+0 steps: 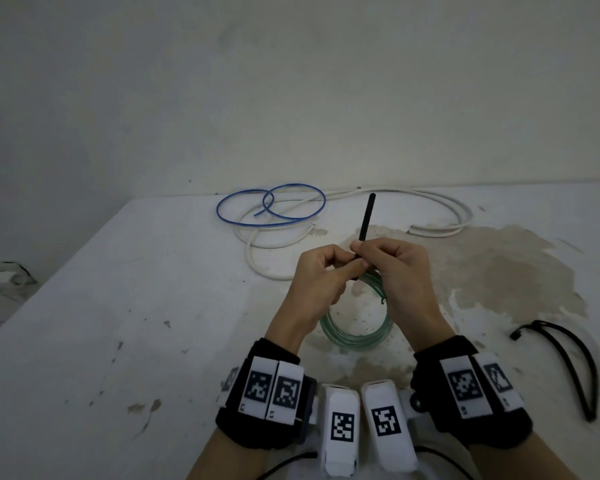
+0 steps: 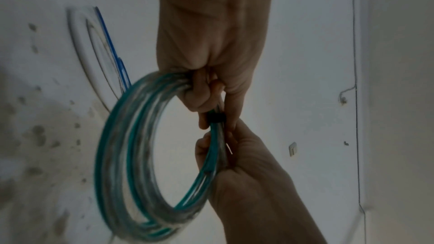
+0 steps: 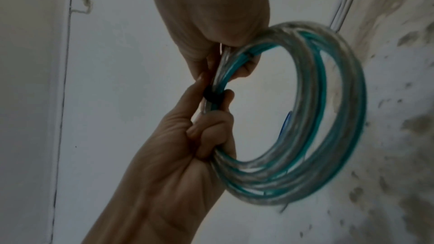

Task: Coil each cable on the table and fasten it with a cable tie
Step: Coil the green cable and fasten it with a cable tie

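Observation:
A coil of clear green cable [image 1: 357,329] hangs between my two hands above the table [image 1: 136,306]. A black cable tie [image 1: 365,216] is wrapped round the coil's top, and its long tail sticks straight up. My left hand [image 1: 321,271] grips the coil just left of the tie. My right hand [image 1: 394,268] grips it just right of the tie, thumb against the tail's base. In the left wrist view the tie's band [image 2: 216,117] circles the coil [image 2: 122,155] between both hands. The right wrist view shows the same band [image 3: 211,96] on the coil [image 3: 328,136].
A loose blue cable [image 1: 271,206] and a long white cable [image 1: 430,202] lie at the back of the table near the wall. Black cable ties [image 1: 568,358] lie at the right. A brown stain [image 1: 499,268] covers the middle right. The table's left edge runs diagonally.

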